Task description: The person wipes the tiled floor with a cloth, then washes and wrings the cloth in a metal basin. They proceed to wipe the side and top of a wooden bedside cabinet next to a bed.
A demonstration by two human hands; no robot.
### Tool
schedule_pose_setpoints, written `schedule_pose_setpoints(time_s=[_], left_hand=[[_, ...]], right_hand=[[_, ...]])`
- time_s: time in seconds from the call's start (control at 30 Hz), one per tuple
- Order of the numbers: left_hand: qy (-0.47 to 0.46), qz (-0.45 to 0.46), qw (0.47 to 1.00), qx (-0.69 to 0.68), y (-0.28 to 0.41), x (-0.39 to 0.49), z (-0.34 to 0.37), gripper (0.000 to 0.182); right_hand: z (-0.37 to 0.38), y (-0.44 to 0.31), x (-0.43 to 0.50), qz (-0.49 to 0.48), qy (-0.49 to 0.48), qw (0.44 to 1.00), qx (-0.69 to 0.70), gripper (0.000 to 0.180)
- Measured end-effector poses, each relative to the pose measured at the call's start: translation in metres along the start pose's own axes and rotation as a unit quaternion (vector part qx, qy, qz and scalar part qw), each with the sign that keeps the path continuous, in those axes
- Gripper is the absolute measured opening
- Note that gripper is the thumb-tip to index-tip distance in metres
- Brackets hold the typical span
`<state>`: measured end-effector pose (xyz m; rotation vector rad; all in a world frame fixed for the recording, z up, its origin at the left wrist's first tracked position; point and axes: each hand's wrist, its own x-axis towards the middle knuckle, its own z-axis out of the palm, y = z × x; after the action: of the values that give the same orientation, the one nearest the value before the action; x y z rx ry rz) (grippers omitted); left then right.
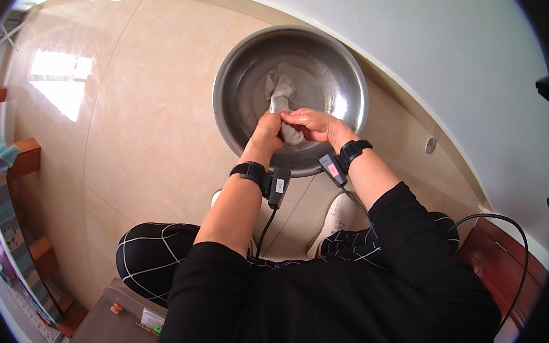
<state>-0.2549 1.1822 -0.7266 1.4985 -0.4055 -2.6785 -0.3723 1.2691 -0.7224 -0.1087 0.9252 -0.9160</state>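
Note:
A round stainless steel basin (237, 126) with some water in it stands on the tiled floor before me. Over its near half, my left hand (269, 129) and my right hand (313, 124) grip a wet, whitish cloth (282, 93) between them. The cloth is bunched and hangs lengthwise, its far end lying towards the basin's middle and its near end showing below my fingers. My thumbs nearly touch on top of it. Some of my left hand's fingers are hidden. Each wrist wears a black strap with a cabled device.
A pale wall (440, 61) rises close at the right, with a small round disc (430, 145) near its foot. A wooden-legged piece of furniture (26, 157) stands at the left. A grey-brown cabinet top (109, 339) and a dark red wooden piece (495, 270) flank me. Cables run from both wrists.

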Motion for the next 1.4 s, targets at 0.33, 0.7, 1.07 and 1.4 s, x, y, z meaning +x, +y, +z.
schedule_pose_setpoints(time_s=[0.33,0.7,1.07,1.4], left_hand=[[0.043,0.272,0.814,0.511,0.002,-0.017,0.015,0.054],[0.054,0.364,0.616,0.696,0.001,-0.037,0.026,0.051],[0.153,0.378,0.405,0.818,-0.014,-0.024,-0.002,0.054],[0.116,0.291,0.403,0.86,-0.009,-0.027,0.007,0.038]], right_hand=[[-0.026,-0.031,-0.016,-0.087,0.404,0.888,-0.2,0.049],[-0.043,-0.016,0.021,-0.321,0.539,0.778,-0.03,0.032],[-0.011,-0.019,-0.006,-0.209,0.624,0.561,-0.503,0.053],[-0.044,-0.012,0.025,-0.252,0.605,0.674,-0.341,0.039]])
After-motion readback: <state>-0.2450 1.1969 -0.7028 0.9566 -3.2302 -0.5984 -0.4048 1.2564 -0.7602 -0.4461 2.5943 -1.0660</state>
